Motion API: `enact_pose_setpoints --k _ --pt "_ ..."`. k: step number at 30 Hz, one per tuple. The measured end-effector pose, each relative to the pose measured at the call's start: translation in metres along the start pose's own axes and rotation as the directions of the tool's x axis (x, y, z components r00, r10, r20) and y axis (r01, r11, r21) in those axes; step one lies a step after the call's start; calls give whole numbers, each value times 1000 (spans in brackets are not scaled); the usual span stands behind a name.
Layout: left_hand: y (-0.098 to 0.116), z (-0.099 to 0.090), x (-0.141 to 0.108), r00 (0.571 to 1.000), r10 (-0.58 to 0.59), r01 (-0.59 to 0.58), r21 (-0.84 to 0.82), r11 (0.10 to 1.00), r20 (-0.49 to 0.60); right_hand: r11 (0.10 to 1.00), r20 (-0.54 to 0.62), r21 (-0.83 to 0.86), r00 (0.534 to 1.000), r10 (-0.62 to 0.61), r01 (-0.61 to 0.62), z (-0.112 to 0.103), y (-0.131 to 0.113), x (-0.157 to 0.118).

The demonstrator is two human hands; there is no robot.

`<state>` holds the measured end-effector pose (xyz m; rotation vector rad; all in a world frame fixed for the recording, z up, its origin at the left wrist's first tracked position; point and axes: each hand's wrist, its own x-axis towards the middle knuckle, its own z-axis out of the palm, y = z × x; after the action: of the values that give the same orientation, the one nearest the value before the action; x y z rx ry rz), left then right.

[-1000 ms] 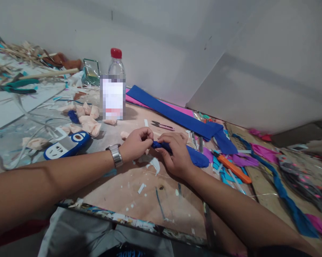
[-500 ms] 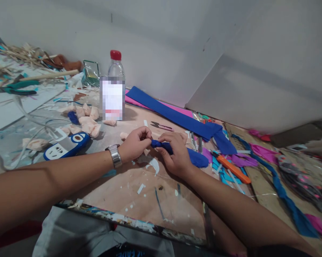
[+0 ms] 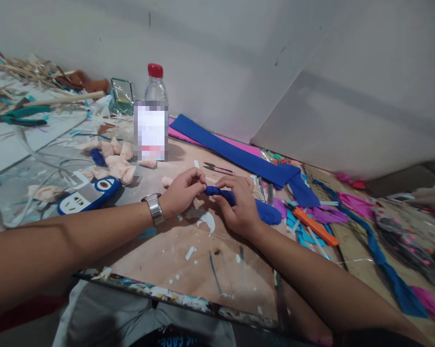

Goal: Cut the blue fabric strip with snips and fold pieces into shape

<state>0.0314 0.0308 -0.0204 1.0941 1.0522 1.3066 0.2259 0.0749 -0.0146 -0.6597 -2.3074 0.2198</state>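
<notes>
A strip of blue crepe paper [image 3: 268, 213] runs across under my right hand, its left end bunched into a small rolled piece between my hands. My left hand [image 3: 184, 193], with a metal watch [image 3: 154, 208] at the wrist, pinches the tip of that bunched end. My right hand [image 3: 239, 205] is closed around the strip, thumb below and fingers on top, while the flat tail sticks out to the right. Just beyond my hands lie small thread snips [image 3: 219, 168] on the wooden board [image 3: 239, 284].
A phone [image 3: 151, 132] leans on a red-capped bottle [image 3: 156, 89]. Folded blue crepe paper [image 3: 231, 152] lies behind. To the left are peach paper pieces [image 3: 119, 168], a power strip [image 3: 90, 196] and green-handled pliers [image 3: 27, 115]. An orange cutter [image 3: 316, 226] sits among scraps on the right.
The bunched blue end turns slightly between my fingers, and a little more of it shows. Both hands stay in nearly the same place. The view shifts a little.
</notes>
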Motion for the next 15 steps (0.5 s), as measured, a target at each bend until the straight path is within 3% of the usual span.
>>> enact_pose_setpoints --k 6,15 --pt "-3 -1 1 999 28 -25 108 994 -23 999 37 -22 999 -32 33 -2 -4 1" --pt "0 -1 0 999 32 -29 103 994 -33 999 32 -7 999 -37 37 -2 -4 0"
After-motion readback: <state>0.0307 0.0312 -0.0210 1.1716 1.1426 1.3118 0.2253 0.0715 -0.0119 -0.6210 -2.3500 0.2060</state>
